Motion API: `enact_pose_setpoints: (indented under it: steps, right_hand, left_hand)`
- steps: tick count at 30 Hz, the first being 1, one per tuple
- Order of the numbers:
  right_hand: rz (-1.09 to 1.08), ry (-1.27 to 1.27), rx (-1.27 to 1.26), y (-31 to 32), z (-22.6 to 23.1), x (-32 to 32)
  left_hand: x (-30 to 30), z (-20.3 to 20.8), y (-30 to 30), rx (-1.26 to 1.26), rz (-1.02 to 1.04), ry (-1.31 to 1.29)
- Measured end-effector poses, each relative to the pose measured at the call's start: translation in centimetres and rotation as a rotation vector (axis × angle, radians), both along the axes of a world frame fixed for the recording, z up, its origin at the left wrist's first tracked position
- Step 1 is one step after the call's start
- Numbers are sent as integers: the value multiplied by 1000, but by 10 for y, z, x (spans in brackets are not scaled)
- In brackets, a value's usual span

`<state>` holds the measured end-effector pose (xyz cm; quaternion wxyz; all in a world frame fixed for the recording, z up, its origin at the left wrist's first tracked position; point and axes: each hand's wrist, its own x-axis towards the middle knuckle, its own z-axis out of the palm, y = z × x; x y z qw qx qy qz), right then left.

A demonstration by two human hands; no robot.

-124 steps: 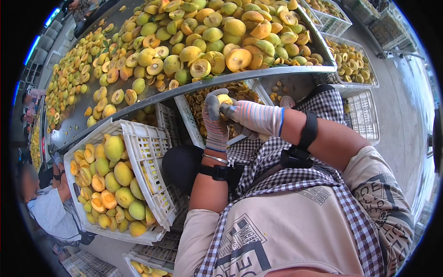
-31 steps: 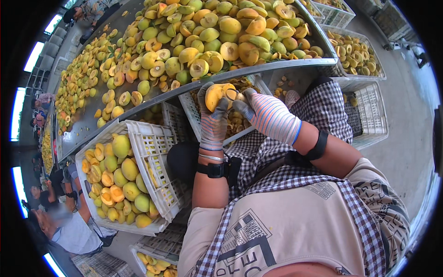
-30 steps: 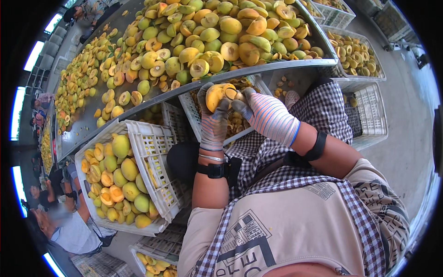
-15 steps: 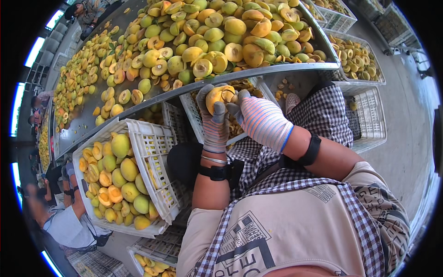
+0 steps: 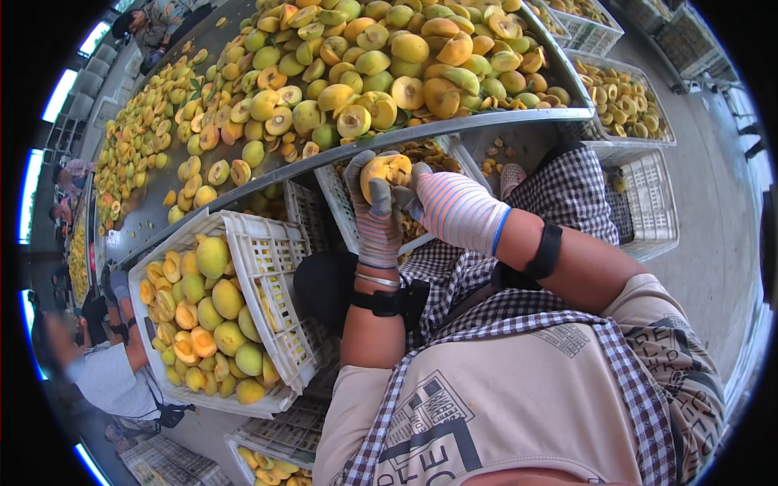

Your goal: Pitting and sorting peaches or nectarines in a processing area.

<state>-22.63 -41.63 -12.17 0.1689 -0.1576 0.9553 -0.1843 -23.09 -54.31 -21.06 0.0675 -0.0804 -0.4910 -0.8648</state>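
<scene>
My left hand, in a striped glove with grey fingertips, grips a yellow peach from below and the side. The fruit's cut flesh shows on top. My right hand, gloved the same way, is closed beside the peach, its fingertips close against the fruit's right side. Whatever those fingers hold is hidden. Both hands are above a white crate with peels and scraps in it, just below the metal table edge.
Many whole and halved peaches lie on the metal table. A tilted white crate of peaches stands at left. Right of the table are a crate of halves and another white crate. A co-worker sits at far left.
The peach has turned in my left hand, showing more of its cut flesh. My right fingers have shifted slightly at its side. The co-worker at left has moved a little.
</scene>
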Motion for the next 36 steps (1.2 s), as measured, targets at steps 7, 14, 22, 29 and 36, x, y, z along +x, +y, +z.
enact_pose_setpoints:
  steps: [7,14,22,29,36]
  right_hand:
    - [-28,-183,-129,5,-4,-10]
    - [-16,-93,-37,2,-4,-9]
    - [63,-133,-49,5,-8,-15]
    - [73,-228,-58,6,-1,-20]
    - [48,-144,46,-1,-15,-15]
  left_hand:
    - [-2,-6,-1,-70,37,-21]
    - [-2,-7,6,8,53,-100]
    - [-4,-8,0,-65,17,-158]
    - [-8,-10,-1,-1,-24,-209]
    - [-7,-18,-4,84,-17,-290]
